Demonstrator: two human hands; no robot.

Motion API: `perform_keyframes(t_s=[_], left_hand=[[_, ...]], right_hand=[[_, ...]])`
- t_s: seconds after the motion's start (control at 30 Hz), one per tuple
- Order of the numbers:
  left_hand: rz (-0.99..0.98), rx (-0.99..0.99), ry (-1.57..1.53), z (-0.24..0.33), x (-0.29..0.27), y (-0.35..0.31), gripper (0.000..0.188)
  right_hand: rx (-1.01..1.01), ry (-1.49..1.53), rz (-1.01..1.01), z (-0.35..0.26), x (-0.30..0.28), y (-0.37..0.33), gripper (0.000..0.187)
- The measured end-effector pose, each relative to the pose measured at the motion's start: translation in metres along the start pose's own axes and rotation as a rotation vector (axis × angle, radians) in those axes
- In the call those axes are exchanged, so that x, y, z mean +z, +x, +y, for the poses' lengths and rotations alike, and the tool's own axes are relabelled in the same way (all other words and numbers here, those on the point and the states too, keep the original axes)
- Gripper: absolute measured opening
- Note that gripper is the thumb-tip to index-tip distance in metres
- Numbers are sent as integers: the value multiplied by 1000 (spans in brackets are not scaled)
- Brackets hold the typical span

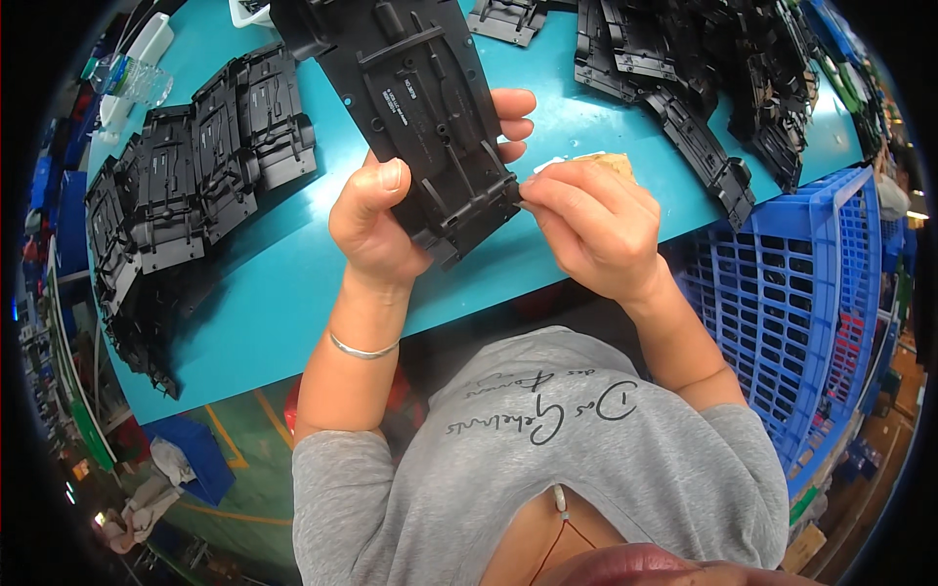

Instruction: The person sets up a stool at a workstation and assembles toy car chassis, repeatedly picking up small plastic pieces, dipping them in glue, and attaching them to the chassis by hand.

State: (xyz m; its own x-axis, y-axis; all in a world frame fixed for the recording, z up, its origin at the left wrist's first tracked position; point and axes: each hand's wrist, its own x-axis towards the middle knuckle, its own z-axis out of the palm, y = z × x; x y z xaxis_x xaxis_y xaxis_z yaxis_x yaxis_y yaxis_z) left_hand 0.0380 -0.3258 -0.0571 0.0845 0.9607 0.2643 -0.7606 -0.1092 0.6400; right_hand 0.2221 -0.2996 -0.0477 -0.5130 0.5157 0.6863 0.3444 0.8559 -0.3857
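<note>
My left hand is closed round a black moulded plastic panel, its thumb on the near face and its fingertips showing past the right edge. The panel is tilted above the table, with ribs, small holes and a hinge-like bar across its lower end. At the right end of that bar my right hand is closed in a pinch, thumb against forefinger. Whatever lies between those fingertips is hidden. Just behind my right hand, a small tan and white scrap rests on the table.
Similar black panels stand in a row on the left of the teal table, and more are heaped at the far right. Against the table's right edge is a blue plastic crate. A clear bottle lies at the far left.
</note>
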Motion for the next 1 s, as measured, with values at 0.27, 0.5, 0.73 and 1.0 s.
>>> perform_keyframes(t_s=[0.27,0.5,0.73,1.0], left_hand=[[46,-62,74,5,-2,-2,88],[164,141,142,48,16,-23,70],[600,356,450,218,-12,-90,42],[1384,154,789,421,-152,-189,51]], right_hand=[[-63,-1,-2,0,2,6,20],[111,-80,-42,4,-35,-15,17],[251,-311,-48,44,-89,-46,12],[406,-522,-104,76,-97,-27,20]])
